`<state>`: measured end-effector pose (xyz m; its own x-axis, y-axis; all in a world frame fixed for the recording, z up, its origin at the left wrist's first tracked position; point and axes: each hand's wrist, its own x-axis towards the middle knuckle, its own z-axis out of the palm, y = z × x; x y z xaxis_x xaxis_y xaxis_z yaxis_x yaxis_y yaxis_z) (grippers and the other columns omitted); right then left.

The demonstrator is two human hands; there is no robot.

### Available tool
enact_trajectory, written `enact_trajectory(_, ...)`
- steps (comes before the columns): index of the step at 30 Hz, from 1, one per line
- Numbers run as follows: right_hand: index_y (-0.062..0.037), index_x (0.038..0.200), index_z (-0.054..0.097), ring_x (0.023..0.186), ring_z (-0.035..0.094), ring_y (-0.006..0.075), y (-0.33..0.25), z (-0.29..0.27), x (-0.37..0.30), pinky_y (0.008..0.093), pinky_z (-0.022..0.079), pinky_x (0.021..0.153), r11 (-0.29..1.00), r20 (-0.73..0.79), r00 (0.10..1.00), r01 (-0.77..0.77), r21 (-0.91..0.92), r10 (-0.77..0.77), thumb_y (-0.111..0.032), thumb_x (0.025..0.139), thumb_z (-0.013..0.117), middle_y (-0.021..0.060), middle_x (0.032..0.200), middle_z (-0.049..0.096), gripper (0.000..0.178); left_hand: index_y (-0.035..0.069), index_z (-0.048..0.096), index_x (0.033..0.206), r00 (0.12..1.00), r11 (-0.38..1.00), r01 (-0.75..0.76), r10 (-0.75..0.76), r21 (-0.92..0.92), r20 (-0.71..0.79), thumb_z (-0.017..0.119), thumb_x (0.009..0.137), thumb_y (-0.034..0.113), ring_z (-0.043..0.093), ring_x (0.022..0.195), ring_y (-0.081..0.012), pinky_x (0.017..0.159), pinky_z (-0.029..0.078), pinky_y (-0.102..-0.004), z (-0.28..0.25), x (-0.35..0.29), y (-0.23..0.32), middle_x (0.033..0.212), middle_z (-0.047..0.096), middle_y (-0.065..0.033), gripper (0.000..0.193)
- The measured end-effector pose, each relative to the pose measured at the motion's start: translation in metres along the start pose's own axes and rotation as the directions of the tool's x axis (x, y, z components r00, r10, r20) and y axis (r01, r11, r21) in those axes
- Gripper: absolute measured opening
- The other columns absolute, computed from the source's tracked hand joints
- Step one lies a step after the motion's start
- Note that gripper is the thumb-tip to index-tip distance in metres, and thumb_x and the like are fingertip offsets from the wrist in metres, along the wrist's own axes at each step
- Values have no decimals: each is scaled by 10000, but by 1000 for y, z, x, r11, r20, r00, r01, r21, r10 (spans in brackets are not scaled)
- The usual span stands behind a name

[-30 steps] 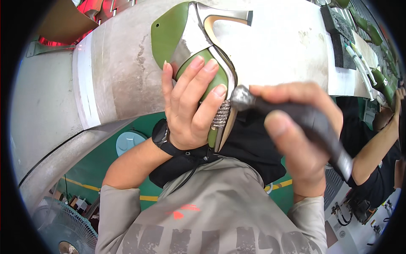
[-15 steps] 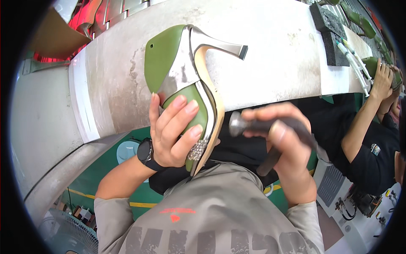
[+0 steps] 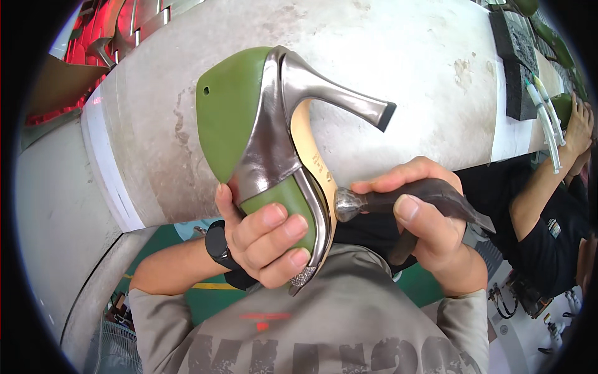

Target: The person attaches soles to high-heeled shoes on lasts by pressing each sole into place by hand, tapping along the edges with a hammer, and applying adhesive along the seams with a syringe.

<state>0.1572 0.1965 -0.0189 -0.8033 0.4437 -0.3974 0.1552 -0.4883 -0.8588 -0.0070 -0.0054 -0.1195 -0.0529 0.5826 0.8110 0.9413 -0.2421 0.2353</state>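
My left hand [image 3: 265, 246] grips a high-heeled shoe [image 3: 268, 146] near its toe, fingers wrapped over the upper. The shoe has shiny pewter-coloured straps, a glittery band near the toe, a slim heel [image 3: 342, 93] with a dark tip, and a tan sole [image 3: 309, 140]. A green shoe last [image 3: 227, 106] with a small hole fills it. In my right hand [image 3: 439, 240] is a dark hammer [image 3: 420, 194], held around its head. Its round metal face meets the sole's edge at the forepart, and the handle, partly hidden by my hand, points down.
A pale, stained work surface [image 3: 430, 81] runs behind the shoe. Dark foam blocks [image 3: 514, 68] and syringes [image 3: 545, 118] sit at its right end. Beyond them a co-worker's hand [image 3: 579, 128] is at a green piece. Red-lit metal slats [image 3: 93, 43] lie at the far left.
The hammer has moved left, its face now against the sole instead of apart from it. The heel end of the shoe has swung slightly down and right, still in my left hand.
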Motion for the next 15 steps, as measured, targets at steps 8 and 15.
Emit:
enact_trajectory(8,79,1086,690,968,731,188,-12,-10,16,314,579,872,991,138,990,11,-133,8,-43,903,677,210,1064,776,221,182,506,1310,998,999,47,-48,-25,-36,630,996,211,568,1321,-239,1195,176,-778,5,-2,7,1345,631,6,339)
enact_trajectory(15,66,1083,721,885,716,145,-36,1,23,281,569,797,973,138,988,-40,-228,73,-50,874,729,169,989,781,239,185,513,1303,994,995,93,-95,-38,-50,630,994,218,587,1285,-209,1205,188,-765,3,4,9,1314,650,33,332)
